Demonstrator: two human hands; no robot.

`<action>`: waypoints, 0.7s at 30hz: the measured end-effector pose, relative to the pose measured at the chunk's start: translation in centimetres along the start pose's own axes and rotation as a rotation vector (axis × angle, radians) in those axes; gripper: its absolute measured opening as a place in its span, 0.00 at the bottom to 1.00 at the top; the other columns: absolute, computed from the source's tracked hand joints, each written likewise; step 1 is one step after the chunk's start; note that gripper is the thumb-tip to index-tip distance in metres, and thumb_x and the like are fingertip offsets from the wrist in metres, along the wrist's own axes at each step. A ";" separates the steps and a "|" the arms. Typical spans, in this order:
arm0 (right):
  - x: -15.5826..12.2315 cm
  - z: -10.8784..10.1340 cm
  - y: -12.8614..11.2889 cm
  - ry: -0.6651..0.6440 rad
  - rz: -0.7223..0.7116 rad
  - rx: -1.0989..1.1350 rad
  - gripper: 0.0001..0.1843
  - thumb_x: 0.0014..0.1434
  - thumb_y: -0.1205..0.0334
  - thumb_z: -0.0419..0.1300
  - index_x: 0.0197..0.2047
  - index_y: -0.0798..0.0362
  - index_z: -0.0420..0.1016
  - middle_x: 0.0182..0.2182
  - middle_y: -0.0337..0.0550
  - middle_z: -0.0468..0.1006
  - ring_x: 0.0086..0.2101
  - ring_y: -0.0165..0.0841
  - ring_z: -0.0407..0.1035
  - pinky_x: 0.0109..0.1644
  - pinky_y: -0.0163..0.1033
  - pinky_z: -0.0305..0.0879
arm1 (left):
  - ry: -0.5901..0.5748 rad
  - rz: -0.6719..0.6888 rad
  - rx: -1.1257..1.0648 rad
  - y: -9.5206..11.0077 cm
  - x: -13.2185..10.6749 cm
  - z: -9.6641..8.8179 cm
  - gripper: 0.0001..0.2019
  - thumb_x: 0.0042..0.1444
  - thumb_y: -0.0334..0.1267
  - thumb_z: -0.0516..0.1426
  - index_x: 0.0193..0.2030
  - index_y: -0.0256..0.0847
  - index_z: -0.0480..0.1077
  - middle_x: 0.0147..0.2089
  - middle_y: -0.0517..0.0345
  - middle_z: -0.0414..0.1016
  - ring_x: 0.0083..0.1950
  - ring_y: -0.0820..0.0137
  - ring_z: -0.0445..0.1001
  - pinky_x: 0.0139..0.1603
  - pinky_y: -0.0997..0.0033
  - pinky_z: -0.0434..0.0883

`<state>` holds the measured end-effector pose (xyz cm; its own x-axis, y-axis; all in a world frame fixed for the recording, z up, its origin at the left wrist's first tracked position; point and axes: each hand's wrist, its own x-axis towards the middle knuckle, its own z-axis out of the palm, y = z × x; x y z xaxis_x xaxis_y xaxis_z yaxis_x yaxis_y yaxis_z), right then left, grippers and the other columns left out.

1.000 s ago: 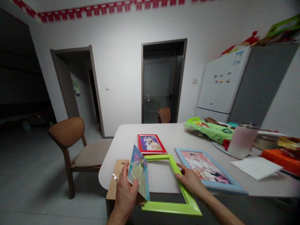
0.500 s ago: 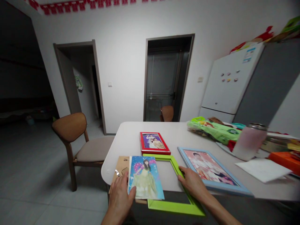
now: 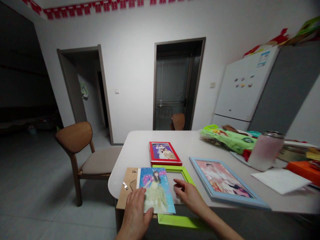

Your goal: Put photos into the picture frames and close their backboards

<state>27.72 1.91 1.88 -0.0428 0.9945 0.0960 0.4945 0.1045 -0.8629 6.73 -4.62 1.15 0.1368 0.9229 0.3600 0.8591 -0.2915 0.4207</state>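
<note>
A photo of a figure in a green dress (image 3: 155, 190) lies over the left part of an empty lime-green frame (image 3: 183, 220) at the table's near edge. My left hand (image 3: 136, 210) holds the photo's lower left corner, thumb on top. My right hand (image 3: 188, 196) rests over the frame's opening just right of the photo, fingers spread flat and holding nothing. A brown backing board (image 3: 126, 186) with a metal clip lies under the photo at the left.
A red framed photo (image 3: 163, 152) and a blue framed photo (image 3: 225, 181) lie on the white table (image 3: 140, 150). Snack bags (image 3: 228, 139), a pink jar (image 3: 265, 150), white paper (image 3: 281, 180) and an orange box crowd the right. A wooden chair (image 3: 82, 156) stands left; a fridge (image 3: 246, 88) is behind.
The photo went from held upright to lying flat on the green frame. My right hand left the frame's right rail and moved left over the opening.
</note>
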 end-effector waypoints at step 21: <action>-1.9 1.6 -7.0 -0.141 0.215 0.847 0.16 0.46 0.55 0.57 0.37 0.56 0.67 0.25 0.40 0.71 0.21 0.24 0.65 0.26 0.31 0.62 | 0.328 -0.113 -0.798 4.2 2.9 -0.6 0.15 0.54 0.37 0.46 0.44 0.36 0.66 0.44 0.50 0.72 0.47 0.64 0.68 0.49 0.64 0.65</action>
<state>22.92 -0.65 6.93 -0.1571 0.9797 -0.1248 -0.3021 -0.1680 -0.9384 10.41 -3.36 4.46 -0.1831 0.8734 0.4514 0.2400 -0.4055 0.8820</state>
